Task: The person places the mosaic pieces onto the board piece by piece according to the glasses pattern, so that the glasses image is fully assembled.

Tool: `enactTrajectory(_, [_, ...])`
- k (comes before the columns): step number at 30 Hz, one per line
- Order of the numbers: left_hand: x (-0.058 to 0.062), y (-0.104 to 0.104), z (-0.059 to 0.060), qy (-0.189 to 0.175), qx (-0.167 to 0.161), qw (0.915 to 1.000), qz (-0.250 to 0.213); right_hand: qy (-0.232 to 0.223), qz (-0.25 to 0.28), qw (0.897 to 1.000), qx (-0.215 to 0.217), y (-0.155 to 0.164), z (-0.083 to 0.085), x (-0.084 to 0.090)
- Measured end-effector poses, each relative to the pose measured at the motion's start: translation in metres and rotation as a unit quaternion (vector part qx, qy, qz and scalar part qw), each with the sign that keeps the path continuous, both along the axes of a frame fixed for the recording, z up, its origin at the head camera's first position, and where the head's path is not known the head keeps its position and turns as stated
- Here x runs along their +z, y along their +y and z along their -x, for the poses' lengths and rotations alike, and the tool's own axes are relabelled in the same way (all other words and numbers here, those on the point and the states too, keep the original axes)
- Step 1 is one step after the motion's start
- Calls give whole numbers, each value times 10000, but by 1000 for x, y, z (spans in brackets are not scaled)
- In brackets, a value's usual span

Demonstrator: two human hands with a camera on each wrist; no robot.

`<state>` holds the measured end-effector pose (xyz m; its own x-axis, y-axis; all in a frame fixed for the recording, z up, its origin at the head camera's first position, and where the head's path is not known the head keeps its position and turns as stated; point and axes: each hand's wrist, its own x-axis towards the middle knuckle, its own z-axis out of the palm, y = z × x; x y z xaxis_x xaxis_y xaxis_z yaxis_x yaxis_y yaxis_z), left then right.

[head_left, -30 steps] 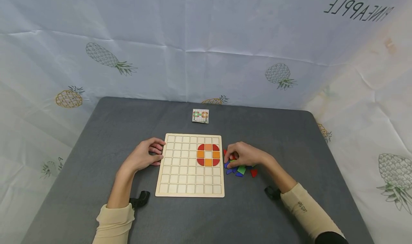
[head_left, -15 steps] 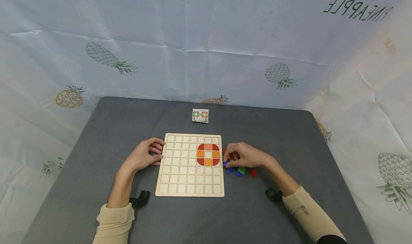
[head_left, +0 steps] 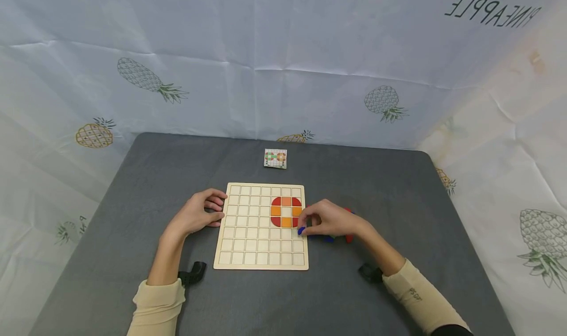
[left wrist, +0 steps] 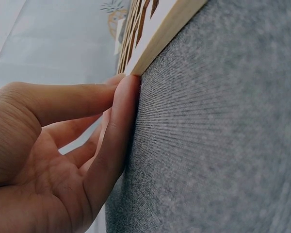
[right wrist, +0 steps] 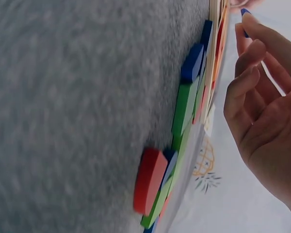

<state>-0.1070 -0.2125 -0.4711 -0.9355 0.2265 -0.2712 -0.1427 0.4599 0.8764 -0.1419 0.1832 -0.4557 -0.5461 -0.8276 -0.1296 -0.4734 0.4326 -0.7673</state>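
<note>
Blue piece pinched at the fingertips of the right hand, over the right edge of the board, just below the ring of red and orange tiles. In the right wrist view, same blue piece seen at the tip of the curled fingers, close to the board edge.

Ring set in the upper right part of the grid: red quarter-round corners, orange squares between, one open cell at the centre. Remaining cells of the board bare wood.

Loose pieces lying on the desk just right of the board, mostly hidden under the right hand in the head view; in the right wrist view shown as a heap of blue, green and red shapes, with a red piece nearest the camera.

Left hand resting against the left edge of the board, fingers nearly straight, holding nothing; in the left wrist view, fingertips touching the wooden edge where it meets the grey desk.

Small pattern card lying flat beyond the board, well apart from both hands. Pineapple-print cloth hung behind and beside the desk.
</note>
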Motion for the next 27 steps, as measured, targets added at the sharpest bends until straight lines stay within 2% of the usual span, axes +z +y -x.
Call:
enactTrajectory(7, [0, 0, 0, -37, 16, 10000, 0, 128, 101, 9997, 195, -8, -1, -2])
enactTrajectory(13, [0, -1, 0, -60, 12, 10000, -19, 433, -194, 9984, 312, -13, -2, -4])
enactTrajectory(27, [1, 0, 0, -69, 50, 10000, -26, 659, -304, 9972, 169, -13, -2, -4])
